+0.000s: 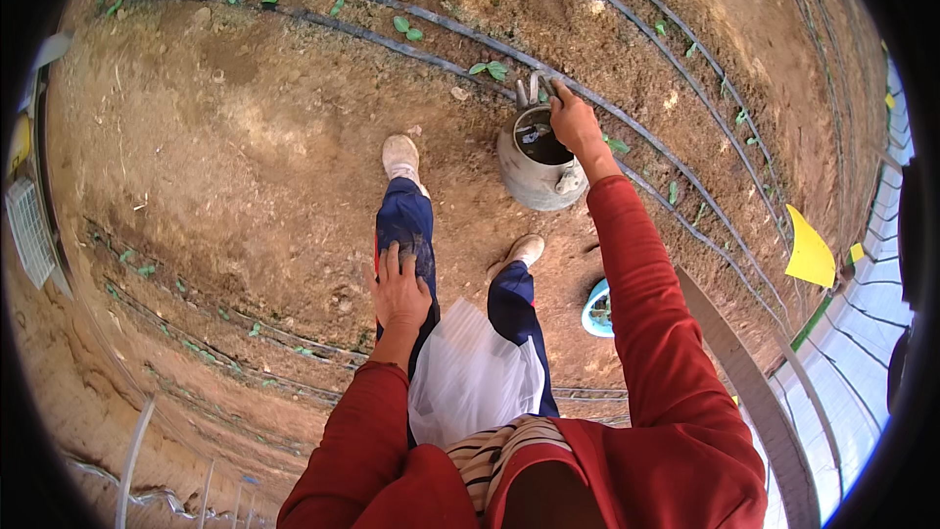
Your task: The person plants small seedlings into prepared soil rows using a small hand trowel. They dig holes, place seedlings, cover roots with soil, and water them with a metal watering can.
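Note:
My right hand [576, 120] reaches over the rim of a weathered metal kettle [542, 187] with dark liquid inside. Its fingers are at the handle and spout side, near the drip lines; how firmly they grip cannot be told. The kettle is beside the row, in front of my feet. My left hand [400, 292] rests on my thigh or knee with its fingers spread, holding nothing. Green seedlings [490, 70] grow between two black drip lines [433, 18]. A white translucent plastic sheet [470, 367] hangs between my legs.
A light blue container [598, 312] with plants in it is on the soil, partly behind my right sleeve. Further drip lines [661, 44] with seedlings run at the upper right. A yellow card [809, 250] stands at the right, near a metal post [753, 397] and plastic sheeting.

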The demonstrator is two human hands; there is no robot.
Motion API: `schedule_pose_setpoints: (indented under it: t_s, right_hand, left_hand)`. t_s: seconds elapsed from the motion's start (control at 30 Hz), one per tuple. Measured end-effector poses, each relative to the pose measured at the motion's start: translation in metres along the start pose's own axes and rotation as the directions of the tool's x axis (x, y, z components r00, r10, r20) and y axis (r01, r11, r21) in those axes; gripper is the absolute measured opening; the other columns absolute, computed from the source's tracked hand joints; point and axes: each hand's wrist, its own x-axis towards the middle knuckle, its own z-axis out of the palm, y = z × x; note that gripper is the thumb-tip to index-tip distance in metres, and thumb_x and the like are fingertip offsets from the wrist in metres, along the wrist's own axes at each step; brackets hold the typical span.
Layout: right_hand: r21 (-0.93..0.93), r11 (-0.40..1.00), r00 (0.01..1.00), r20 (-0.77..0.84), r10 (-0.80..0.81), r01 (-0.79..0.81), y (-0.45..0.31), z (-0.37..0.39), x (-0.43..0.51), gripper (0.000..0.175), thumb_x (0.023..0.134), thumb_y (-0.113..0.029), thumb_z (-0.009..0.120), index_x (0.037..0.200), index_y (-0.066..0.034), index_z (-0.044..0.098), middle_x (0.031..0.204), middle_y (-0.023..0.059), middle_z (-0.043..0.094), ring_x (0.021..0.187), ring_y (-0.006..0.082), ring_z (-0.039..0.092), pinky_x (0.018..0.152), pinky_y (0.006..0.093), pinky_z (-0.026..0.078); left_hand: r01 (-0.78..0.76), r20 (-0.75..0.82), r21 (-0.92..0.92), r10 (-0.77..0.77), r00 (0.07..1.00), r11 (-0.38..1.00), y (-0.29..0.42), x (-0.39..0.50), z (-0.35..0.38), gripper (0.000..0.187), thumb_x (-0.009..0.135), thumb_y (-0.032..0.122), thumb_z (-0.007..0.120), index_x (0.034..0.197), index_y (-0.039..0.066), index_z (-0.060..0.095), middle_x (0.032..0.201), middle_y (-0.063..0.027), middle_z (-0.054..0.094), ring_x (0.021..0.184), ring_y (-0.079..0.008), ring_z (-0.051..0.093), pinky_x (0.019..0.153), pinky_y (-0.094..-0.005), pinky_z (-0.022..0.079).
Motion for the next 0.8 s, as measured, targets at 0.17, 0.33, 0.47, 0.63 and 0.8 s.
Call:
schedule_pose_setpoints:
  t_s: [0.17,0.33,0.47,0.63,0.8]
  right_hand:
    - [-0.018,0.999,0.998,0.033,0.047,-0.047,-0.003,-0.007,0.003,0.041,0.095,-0.030,0.050,0.135,-0.0213,0.052,0.110,0.0277,0.063,0.105,0.0456,0.058,0.092,0.0488,0.047]
    - [-0.024,1.000,1.000,0.028,-0.002,0.003,-0.007,-0.008,0.004,0.042,0.095,-0.031,0.051,0.136,-0.0217,0.052,0.109,0.0277,0.063,0.105,0.0449,0.059,0.092,0.0484,0.047]
    - [-0.036,0.999,0.998,0.052,-0.031,0.032,-0.013,-0.008,0.005,0.042,0.095,-0.031,0.051,0.136,-0.0223,0.052,0.109,0.0270,0.064,0.105,0.0437,0.059,0.092,0.0479,0.047]
    - [-0.052,0.998,0.995,0.100,-0.025,0.030,-0.023,-0.002,0.007,0.041,0.095,-0.033,0.051,0.136,-0.0277,0.051,0.112,0.0226,0.064,0.106,0.0407,0.060,0.092,0.0467,0.048]
    - [-0.122,0.993,0.986,0.167,0.016,0.005,-0.023,0.006,0.005,0.043,0.095,-0.038,0.051,0.137,-0.0353,0.048,0.117,0.0160,0.065,0.109,0.0358,0.061,0.094,0.0444,0.048]
  left_hand:
    - [-0.003,-0.009,-0.031,0.002,1.000,1.000,0.001,0.000,0.002,0.042,0.082,0.022,0.062,0.122,0.014,0.056,0.149,-0.0075,0.035,0.138,-0.0271,0.031,0.116,-0.0562,0.013]
    - [-0.010,-0.022,-0.039,0.010,1.000,0.999,0.000,-0.001,0.005,0.040,0.081,0.021,0.063,0.120,0.014,0.057,0.148,-0.0077,0.035,0.138,-0.0276,0.031,0.116,-0.0567,0.013]
    - [-0.015,-0.017,-0.031,0.014,1.000,0.999,-0.001,-0.001,0.006,0.041,0.081,0.021,0.062,0.121,0.014,0.057,0.148,-0.0075,0.035,0.138,-0.0270,0.031,0.116,-0.0564,0.012]
    - [-0.010,-0.017,-0.012,0.010,1.000,1.000,0.000,0.000,0.005,0.042,0.082,0.022,0.062,0.124,0.015,0.056,0.148,-0.0070,0.035,0.138,-0.0258,0.032,0.116,-0.0556,0.011]
    - [-0.004,-0.007,0.000,0.004,1.000,1.000,0.000,0.001,0.004,0.043,0.082,0.023,0.062,0.125,0.016,0.056,0.149,-0.0067,0.034,0.137,-0.0254,0.032,0.116,-0.0553,0.011]
